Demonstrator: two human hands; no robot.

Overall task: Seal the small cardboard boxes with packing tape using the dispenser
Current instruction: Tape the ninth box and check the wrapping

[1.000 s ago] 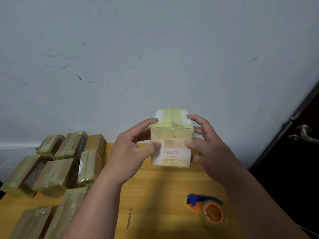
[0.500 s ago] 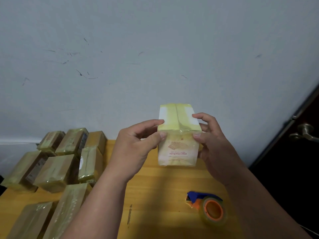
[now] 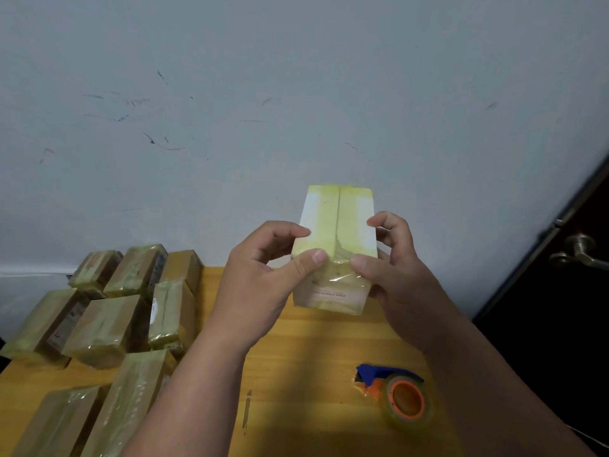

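A small white cardboard box (image 3: 336,225) with yellowish tape over its top seam and front is held up above the wooden table (image 3: 313,357). My left hand (image 3: 260,285) grips its left side, thumb pressing the taped front edge. My right hand (image 3: 395,275) grips the right side, its thumb on the same edge. The tape dispenser (image 3: 395,394), blue and orange with a roll of clear tape, lies on the table below my right forearm, held by neither hand.
Several taped brown boxes (image 3: 108,321) are piled on the table's left part. A grey wall stands close behind the table. At the right is a dark door with a metal handle (image 3: 580,252).
The box has tipped so that its taped top faces me more. Both thumbs have slid up from the printed front face to the top front edge.
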